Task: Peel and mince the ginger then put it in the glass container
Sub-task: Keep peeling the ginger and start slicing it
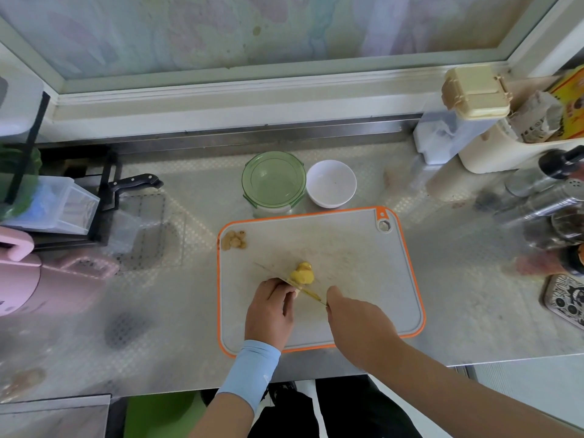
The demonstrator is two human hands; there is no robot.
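Yellow peeled ginger (301, 273) mid-board (347, 263): small, firm, slick; pin near end. R hand (357, 320) grips knife (311, 297); L hand (270, 311) curled, hold unclear.

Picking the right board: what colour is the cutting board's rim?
Orange, around a grey cutting board; head view.

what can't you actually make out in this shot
All in the head view:
- the handle of the knife is hidden inside the right hand
- the fingertips of the left hand curl out of sight, so its grip on the ginger is unclear
- the inside of the glass container is covered by its green lid
- the shakers at the right edge are blurred
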